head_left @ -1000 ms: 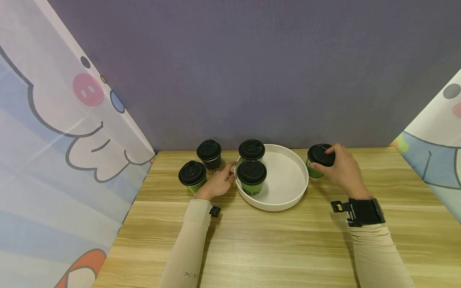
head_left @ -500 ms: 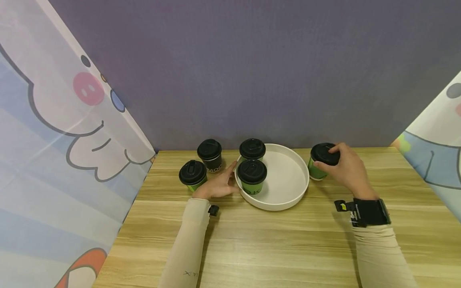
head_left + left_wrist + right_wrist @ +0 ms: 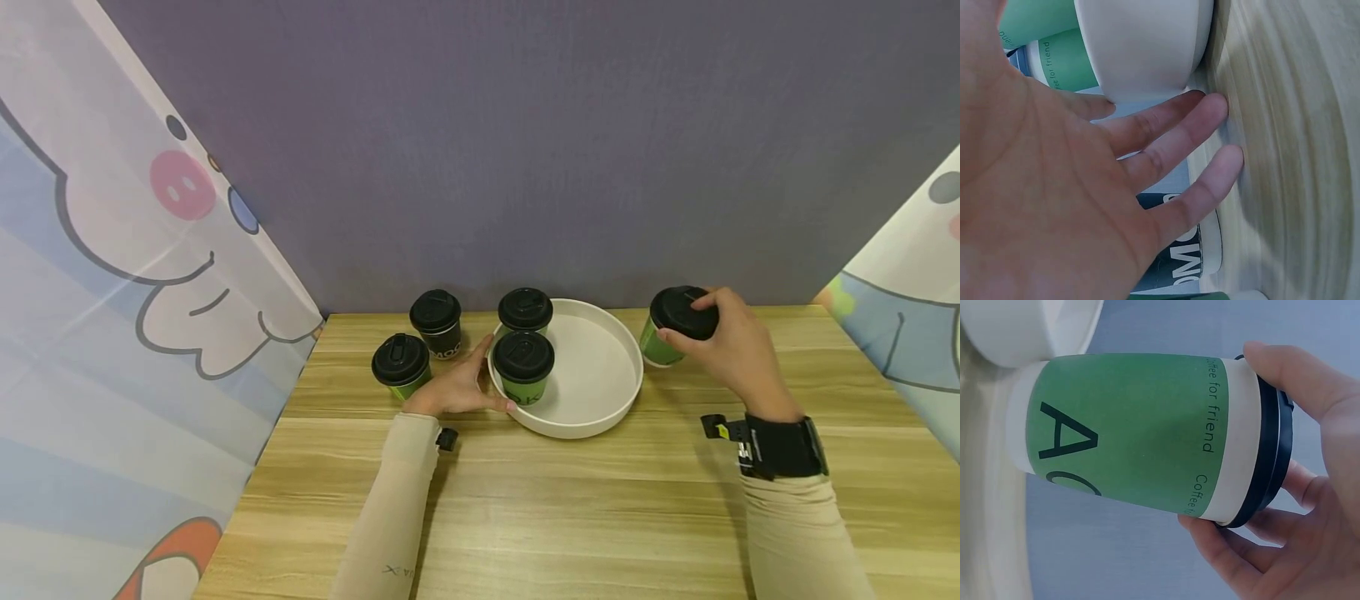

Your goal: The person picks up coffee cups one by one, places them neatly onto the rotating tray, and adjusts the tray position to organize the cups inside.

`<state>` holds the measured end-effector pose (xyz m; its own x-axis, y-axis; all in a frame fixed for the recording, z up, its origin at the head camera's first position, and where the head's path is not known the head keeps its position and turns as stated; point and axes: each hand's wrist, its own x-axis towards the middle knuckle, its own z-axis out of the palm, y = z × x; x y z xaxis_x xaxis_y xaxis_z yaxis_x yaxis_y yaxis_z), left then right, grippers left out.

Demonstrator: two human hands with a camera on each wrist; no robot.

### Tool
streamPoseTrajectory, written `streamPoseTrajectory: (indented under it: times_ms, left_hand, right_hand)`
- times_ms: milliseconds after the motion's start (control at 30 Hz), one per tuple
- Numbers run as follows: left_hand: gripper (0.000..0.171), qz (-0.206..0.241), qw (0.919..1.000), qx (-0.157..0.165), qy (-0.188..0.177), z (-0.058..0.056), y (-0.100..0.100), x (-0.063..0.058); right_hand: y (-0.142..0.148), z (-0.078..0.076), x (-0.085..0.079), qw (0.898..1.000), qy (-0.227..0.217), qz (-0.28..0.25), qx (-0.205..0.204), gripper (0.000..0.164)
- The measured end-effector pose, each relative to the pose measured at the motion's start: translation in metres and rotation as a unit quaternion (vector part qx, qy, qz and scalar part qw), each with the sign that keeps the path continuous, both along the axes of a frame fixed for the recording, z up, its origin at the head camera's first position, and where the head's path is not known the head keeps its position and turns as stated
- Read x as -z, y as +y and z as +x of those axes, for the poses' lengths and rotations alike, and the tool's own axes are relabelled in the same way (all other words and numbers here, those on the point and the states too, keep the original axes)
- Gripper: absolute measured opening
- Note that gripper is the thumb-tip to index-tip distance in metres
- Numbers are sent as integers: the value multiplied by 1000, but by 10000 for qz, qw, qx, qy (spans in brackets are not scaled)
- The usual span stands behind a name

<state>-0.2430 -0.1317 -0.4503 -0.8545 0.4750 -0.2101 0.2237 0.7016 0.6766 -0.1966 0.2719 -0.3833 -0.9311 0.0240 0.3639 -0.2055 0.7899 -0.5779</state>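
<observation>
One green paper cup (image 3: pixel 1129 434) with a black lid is held by the right hand (image 3: pixel 738 354), thumb on one side of the lid and fingers curled round the other. It leans slightly, just to the right of a round white tray (image 3: pixel 592 375); whether its base touches the wood-grain table (image 3: pixel 570 517) is hard to tell. The left hand (image 3: pixel 457 390) is spread wide, grasping nothing, its thumb and forefinger at the tray's left rim. Inside the tray, at the left, stand two more lidded cups: a front cup (image 3: pixel 525 371) with a green band and a rear cup (image 3: pixel 525 310) partly hidden behind it. Left of the tray stand a black cup (image 3: pixel 437 321) and, beside the left wrist, another green cup (image 3: pixel 401 362)
</observation>
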Motion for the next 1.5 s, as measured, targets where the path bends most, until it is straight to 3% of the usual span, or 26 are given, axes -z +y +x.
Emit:
streamPoseTrajectory:
  times_ms: [233, 767, 1100, 1500]
  left_hand:
    - [134, 85, 9999, 105, 88, 0, 0, -1]
    - [129, 236, 9994, 233, 23, -1, -2, 0]
    - [127, 161, 9992, 330, 179, -2, -2, -1]
    - [125, 266, 9990, 342, 108, -2, -4, -1]
  right_hand:
    - [-4, 5, -9, 9996, 276, 3, -57, 65]
    - [-28, 18, -27, 9991, 324, -15, -267, 62]
    - [-42, 18, -24, 9983, 342, -56, -462, 58]
    - [-53, 17, -24, 9972, 170, 125, -715, 58]
